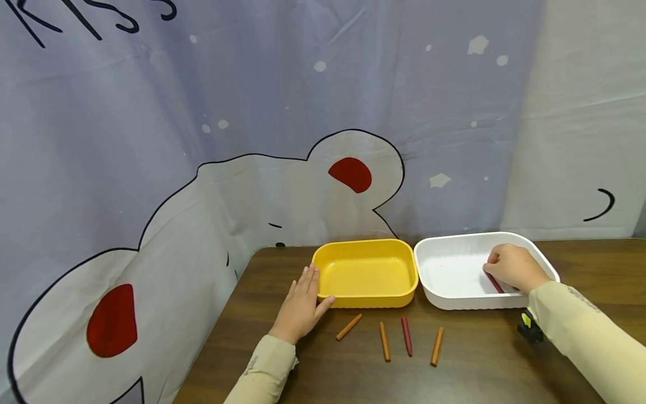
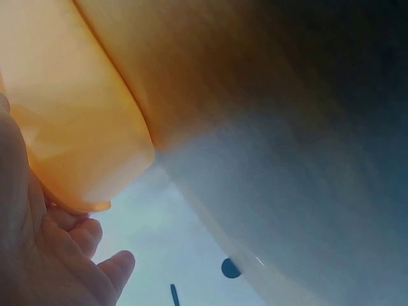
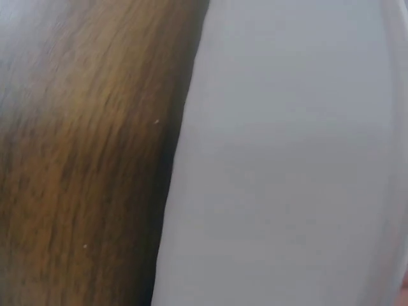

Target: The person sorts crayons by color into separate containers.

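At three o'clock inside the white tray (image 1: 451, 269), a right hand (image 1: 516, 269) pinches a dark red stick (image 1: 495, 284) near one end, apparently to leave its length free.
At eight o'clock on the yellow tray (image 1: 365, 269), the left hand (image 1: 299, 307) rests, fingers straight, thumb apart, likely steadying it; toward five to seven o'clock, three orange sticks (image 1: 384, 341) and another red one (image 1: 406, 336) lie on the worktop (image 1: 333, 381), seemingly within reach.

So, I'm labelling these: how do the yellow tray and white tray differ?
The yellow tray stands on the left, the white tray on the right. The white tray looks wider than the yellow tray. The left hand touches the yellow tray's side; the right hand pinches a red crayon inside the white tray. Both are shallow and round-cornered.
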### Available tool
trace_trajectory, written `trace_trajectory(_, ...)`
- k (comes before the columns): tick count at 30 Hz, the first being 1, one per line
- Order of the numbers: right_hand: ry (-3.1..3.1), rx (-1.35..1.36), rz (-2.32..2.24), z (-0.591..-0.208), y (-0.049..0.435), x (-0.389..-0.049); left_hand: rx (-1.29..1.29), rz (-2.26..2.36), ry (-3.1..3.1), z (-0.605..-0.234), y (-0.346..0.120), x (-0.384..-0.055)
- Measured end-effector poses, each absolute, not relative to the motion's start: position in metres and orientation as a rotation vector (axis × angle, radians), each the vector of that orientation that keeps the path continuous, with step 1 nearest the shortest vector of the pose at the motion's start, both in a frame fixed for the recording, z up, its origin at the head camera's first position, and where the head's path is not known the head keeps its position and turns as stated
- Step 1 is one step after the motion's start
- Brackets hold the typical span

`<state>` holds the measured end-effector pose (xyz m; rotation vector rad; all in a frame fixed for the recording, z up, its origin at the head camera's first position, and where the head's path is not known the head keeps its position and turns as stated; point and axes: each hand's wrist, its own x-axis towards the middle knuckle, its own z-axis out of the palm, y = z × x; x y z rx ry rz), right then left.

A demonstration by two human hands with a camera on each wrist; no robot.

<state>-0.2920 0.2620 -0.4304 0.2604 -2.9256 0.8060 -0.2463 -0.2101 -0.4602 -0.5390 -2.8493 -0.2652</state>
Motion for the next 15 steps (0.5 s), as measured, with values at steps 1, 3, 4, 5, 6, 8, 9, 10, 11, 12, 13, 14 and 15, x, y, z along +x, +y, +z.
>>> trace_trajectory(1, -2.924, 0.258, 0.811, -0.430, 0.262, -0.291, -0.539, -0.266, -2.851, -0.460, -0.210, -0.246)
trace_trajectory(3, -2.915, 0.267, 0.813, -0.428, 0.261, -0.289, -0.540, -0.268, -2.849, -0.460, -0.210, -0.246)
trace_trajectory(4, -2.907, 0.275, 0.813, -0.428, 0.261, -0.287, -0.542, -0.267, -2.847, -0.460, -0.209, -0.246)
trace_trajectory(5, -2.901, 0.283, 0.817, -0.427, 0.260, -0.285, -0.542, -0.261, -2.848, -0.460, -0.209, -0.246)
trace_trajectory(6, -2.892, 0.293, 0.819, -0.427, 0.260, -0.283, -0.542, -0.254, -2.851, -0.460, -0.209, -0.246)
trace_trajectory(8, -2.865, 0.319, 0.816, -0.426, 0.257, -0.278, -0.547, -0.252, -2.847, -0.460, -0.209, -0.246)
trace_trajectory(9, -2.850, 0.330, 0.815, -0.425, 0.256, -0.276, -0.550, -0.249, -2.846, -0.460, -0.209, -0.246)
trace_trajectory(10, -2.827, 0.340, 0.806, -0.424, 0.254, -0.274, -0.551, -0.248, -2.847, -0.460, -0.209, -0.245)
trace_trajectory(11, -2.805, 0.345, 0.804, -0.423, 0.252, -0.271, -0.551, -0.244, -2.850, -0.460, -0.209, -0.245)
trace_trajectory(12, -2.783, 0.346, 0.807, -0.422, 0.250, -0.269, -0.550, -0.251, -2.849, -0.459, -0.209, -0.245)
trace_trajectory(13, -2.761, 0.350, 0.816, -0.420, 0.247, -0.266, -0.548, -0.255, -2.848, -0.459, -0.209, -0.245)
trace_trajectory(14, -2.736, 0.351, 0.821, -0.419, 0.245, -0.263, -0.545, -0.256, -2.849, -0.459, -0.209, -0.245)
trace_trajectory(15, -2.709, 0.351, 0.825, -0.418, 0.242, -0.260, -0.542, -0.258, -2.851, -0.458, -0.209, -0.245)
